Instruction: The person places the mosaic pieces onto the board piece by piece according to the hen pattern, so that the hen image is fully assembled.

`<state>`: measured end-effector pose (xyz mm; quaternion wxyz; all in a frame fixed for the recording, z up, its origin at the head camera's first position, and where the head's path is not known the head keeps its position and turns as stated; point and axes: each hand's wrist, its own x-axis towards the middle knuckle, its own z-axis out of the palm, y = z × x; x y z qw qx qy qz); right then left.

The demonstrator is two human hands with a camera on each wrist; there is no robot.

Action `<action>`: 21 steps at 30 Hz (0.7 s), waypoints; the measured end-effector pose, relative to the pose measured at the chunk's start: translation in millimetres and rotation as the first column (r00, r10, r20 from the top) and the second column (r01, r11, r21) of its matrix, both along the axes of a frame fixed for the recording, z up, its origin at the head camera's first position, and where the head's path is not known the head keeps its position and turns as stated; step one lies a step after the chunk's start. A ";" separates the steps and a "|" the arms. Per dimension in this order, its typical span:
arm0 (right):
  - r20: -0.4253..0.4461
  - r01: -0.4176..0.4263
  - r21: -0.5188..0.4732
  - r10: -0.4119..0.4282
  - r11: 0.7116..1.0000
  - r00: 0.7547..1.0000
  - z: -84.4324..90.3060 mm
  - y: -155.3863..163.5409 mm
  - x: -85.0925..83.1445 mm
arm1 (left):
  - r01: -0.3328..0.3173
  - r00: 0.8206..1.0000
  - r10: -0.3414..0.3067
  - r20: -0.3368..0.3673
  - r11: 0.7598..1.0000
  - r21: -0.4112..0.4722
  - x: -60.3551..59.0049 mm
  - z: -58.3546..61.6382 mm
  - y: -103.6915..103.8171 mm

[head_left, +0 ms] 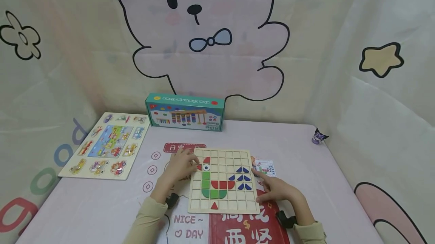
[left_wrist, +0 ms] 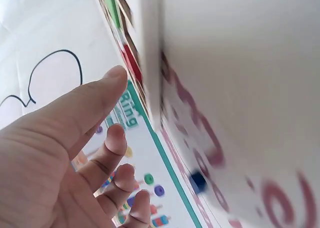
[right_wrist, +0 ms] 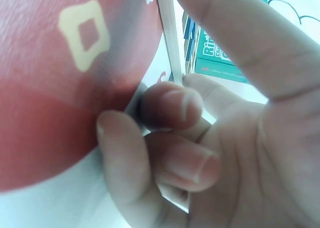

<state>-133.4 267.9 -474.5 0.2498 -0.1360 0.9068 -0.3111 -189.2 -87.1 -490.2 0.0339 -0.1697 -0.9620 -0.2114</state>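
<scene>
- Near the front middle of the surface (head_left: 306, 149) lies the wooden grid board (head_left: 222, 179), and I have both hands at its edges.
- My left hand (head_left: 181, 164) sits at the board's upper left corner, fingers fairly straight and loose, their tips by the small red piece (head_left: 199, 167) beside the eye tile (head_left: 206, 167); I cannot tell whether it pinches that piece.
- My right hand (head_left: 276, 191) rests at the board's right edge, fingers curled, pressing the rim as the right wrist view shows.
- Done so far, as I judge it: a bird figure is largely laid, with green body (head_left: 205, 183), red belly (head_left: 223, 184), blue tail pieces (head_left: 242, 178) and a red triangle (head_left: 214, 206) beneath.
- Most cells remain bare; the pattern card (head_left: 266, 167) lies just beside the board's right edge.
</scene>
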 end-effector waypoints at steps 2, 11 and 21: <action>-0.002 -0.002 0.004 0.002 1.000 1.000 -0.5 -0.4 -0.3 | -0.036 0.999 0.036 -0.006 0.999 -0.002 0.2 -2.1 -6.7; -0.008 0.006 0.017 -0.006 1.000 1.000 0.5 -0.1 0.8 | -0.165 0.986 0.164 0.030 0.986 0.032 4.4 -1.1 -31.9; -0.022 -0.005 0.015 0.006 1.000 1.000 -1.6 1.2 -1.0 | -0.217 0.974 0.217 0.071 0.976 0.002 1.4 -2.4 -52.8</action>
